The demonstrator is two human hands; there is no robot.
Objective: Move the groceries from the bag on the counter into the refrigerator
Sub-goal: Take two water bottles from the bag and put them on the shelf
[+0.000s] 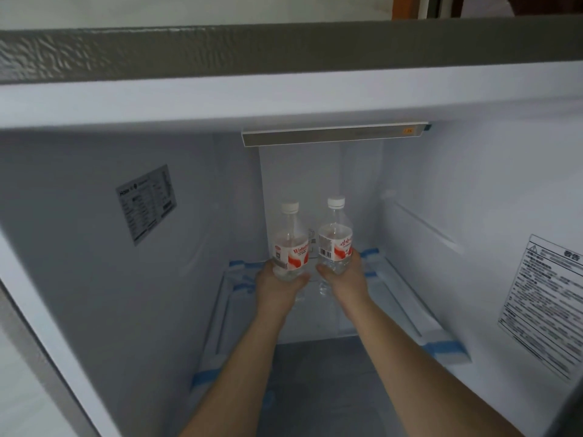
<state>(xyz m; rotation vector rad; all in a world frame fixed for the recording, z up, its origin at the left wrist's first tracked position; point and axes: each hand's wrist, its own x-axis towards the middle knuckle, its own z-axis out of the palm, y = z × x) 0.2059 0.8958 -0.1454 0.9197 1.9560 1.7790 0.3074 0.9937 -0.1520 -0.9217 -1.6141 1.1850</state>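
Both arms reach deep into the open refrigerator [94,279]. The left hand [277,283] is wrapped round the base of one clear water bottle [290,244]; the right hand [342,275] grips a second water bottle [335,239] just beside it at three o'clock. Both stand upright with white caps on, at the back of the glass shelf [318,316]. A spec sticker [146,203] sits at nine o'clock, a warning label [545,304] at four o'clock.

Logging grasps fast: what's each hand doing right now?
Left hand: closed around the left water bottle, upright inside the fridge.
Right hand: closed around the right water bottle, also upright.
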